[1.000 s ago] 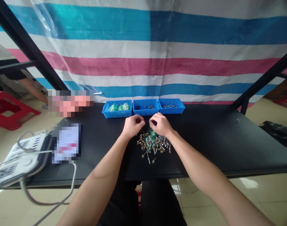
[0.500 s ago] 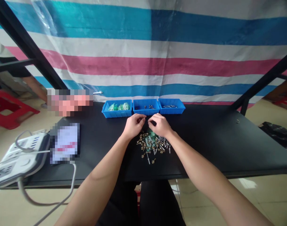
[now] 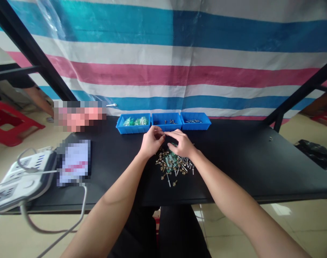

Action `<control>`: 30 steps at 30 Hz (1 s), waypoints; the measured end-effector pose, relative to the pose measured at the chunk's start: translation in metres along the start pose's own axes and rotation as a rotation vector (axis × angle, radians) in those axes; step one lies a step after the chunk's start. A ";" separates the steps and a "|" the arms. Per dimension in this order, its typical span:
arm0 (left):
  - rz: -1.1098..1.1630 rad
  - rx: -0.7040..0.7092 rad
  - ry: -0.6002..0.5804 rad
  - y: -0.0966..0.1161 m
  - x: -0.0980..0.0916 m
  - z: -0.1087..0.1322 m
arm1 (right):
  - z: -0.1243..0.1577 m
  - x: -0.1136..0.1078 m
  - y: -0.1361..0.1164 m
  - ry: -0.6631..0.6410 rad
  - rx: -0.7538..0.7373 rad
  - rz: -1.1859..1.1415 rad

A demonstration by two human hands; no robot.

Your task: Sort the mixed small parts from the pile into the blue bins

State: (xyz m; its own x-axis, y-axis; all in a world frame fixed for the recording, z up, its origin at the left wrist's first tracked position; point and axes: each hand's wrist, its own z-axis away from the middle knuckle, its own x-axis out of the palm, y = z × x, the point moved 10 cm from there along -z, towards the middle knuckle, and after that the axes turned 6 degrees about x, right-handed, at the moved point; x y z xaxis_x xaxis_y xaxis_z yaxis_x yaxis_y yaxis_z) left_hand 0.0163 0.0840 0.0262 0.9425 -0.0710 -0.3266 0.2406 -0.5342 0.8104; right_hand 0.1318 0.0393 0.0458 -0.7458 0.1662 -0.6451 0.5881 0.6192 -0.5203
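A heap of small brass screws, silver bolts and green plastic pieces (image 3: 174,165) lies on the black table (image 3: 246,161). My left hand (image 3: 152,141) hovers just beyond the heap, fingers pinched together on a tiny part I cannot make out. My right hand (image 3: 181,143) is beside it, fingertips reaching toward the left hand's pinch, fingers curled. Three blue trays stand in a row behind: the left tray (image 3: 133,123) holds green pieces, the middle tray (image 3: 166,122) a few screws, the right tray (image 3: 195,120) silver bolts.
A white power strip with a grey cable (image 3: 20,179) sits at the table's left end, beside a blurred flat item (image 3: 74,162). Black frame posts rise at both sides before a striped tarp. A red stool (image 3: 7,123) and another person's arm are far left.
Both hands have drifted slightly away from me toward the middle tray, and the fingertips have come together until they almost touch.
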 end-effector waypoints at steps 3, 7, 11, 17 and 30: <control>0.006 -0.029 -0.004 -0.002 0.000 0.001 | 0.000 0.000 0.001 0.003 0.002 0.006; -0.031 -0.049 -0.010 -0.003 0.000 0.002 | 0.000 0.000 0.003 0.010 0.019 0.021; -0.087 -0.057 0.019 -0.002 -0.005 0.000 | -0.001 -0.003 0.005 0.037 0.038 0.063; -0.268 -0.130 0.198 -0.007 -0.027 0.001 | -0.003 -0.007 0.023 0.053 0.151 0.278; -0.403 -0.194 0.133 -0.015 -0.023 0.001 | -0.002 -0.020 0.051 0.159 0.319 0.443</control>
State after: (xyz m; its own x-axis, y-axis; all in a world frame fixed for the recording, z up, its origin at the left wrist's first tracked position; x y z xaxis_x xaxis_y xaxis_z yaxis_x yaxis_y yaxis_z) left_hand -0.0096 0.0927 0.0206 0.7835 0.2254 -0.5791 0.6207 -0.3290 0.7117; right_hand 0.1764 0.0693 0.0333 -0.4296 0.4864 -0.7608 0.9026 0.2052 -0.3785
